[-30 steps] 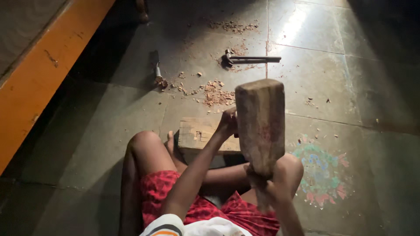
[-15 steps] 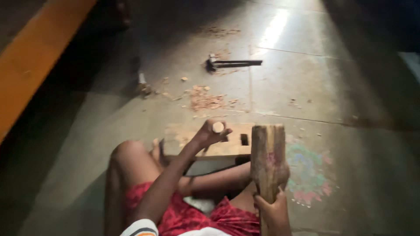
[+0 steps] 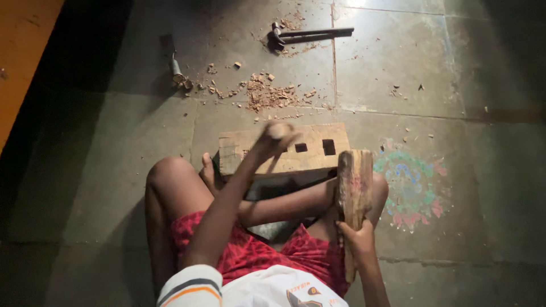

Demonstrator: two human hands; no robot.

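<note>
Blurring over the block (image 3: 284, 149), the left hand (image 3: 272, 141) grips a round-ended tool (image 3: 280, 131), its blade hidden; the right hand (image 3: 357, 239) is wrapped around a rough wooden mallet (image 3: 354, 187); the pale block has two square holes, lying across the legs; chips (image 3: 267, 94) litter the stone floor (image 3: 398, 68).

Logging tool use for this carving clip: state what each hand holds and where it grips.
Right hand grips the wooden mallet by its handle, low down. Left hand holds a chisel by its wooden handle, over the wooden block.
</note>
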